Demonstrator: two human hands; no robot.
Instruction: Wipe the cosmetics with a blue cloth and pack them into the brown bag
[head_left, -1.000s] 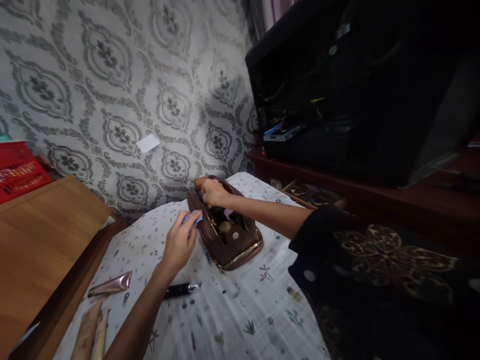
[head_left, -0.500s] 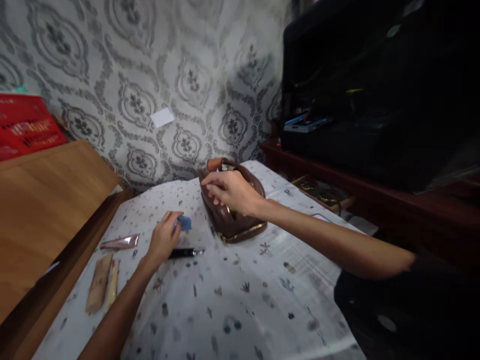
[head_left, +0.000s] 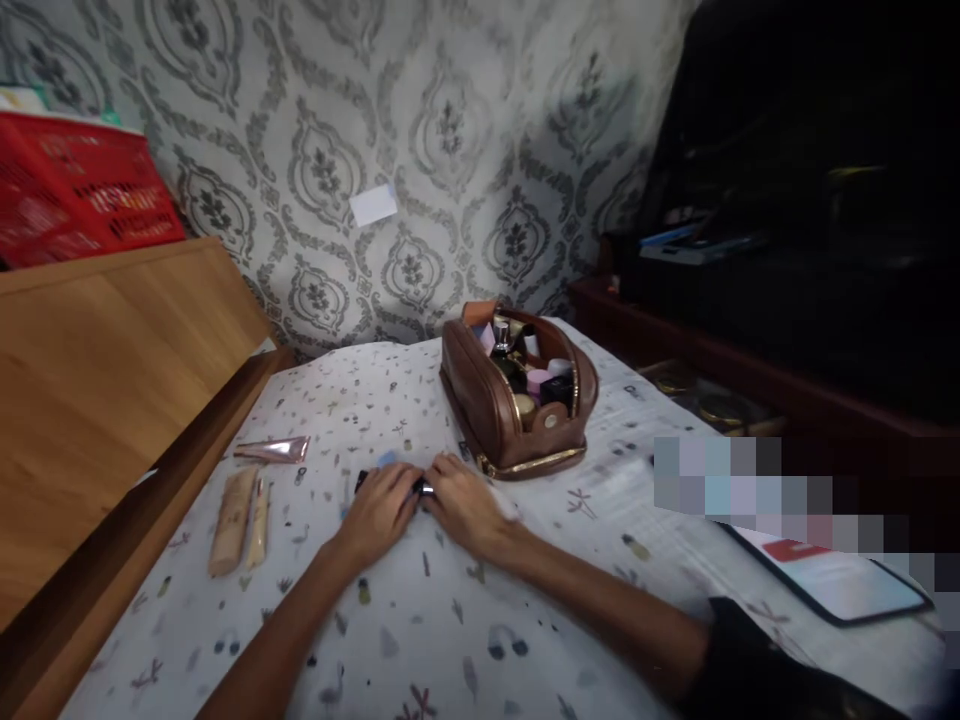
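My left hand [head_left: 384, 508] is closed over a slim black cosmetic tube with a silver band [head_left: 427, 490] low on the patterned cloth. At the silver end, my right hand [head_left: 466, 510] has its fingers closed on the same tube. Most of the tube is hidden under my fingers. A small blue piece [head_left: 387, 458] peeks out just behind my left hand. Beyond my right hand stands a brown leather cosmetic bag [head_left: 474, 400], unzipped, with several bottles and jars inside.
On the left lie a shiny pink tube [head_left: 281, 450], a wide beige tube [head_left: 231, 522] and a slim beige tube [head_left: 258, 530]. A phone [head_left: 855, 585] rests at right. A wooden panel [head_left: 135, 330] and red basket [head_left: 82, 190] border the left side.
My right hand has moved from over the bag down to the black tube. My left hand has shifted from the blue piece onto the tube. The view has turned slightly left.
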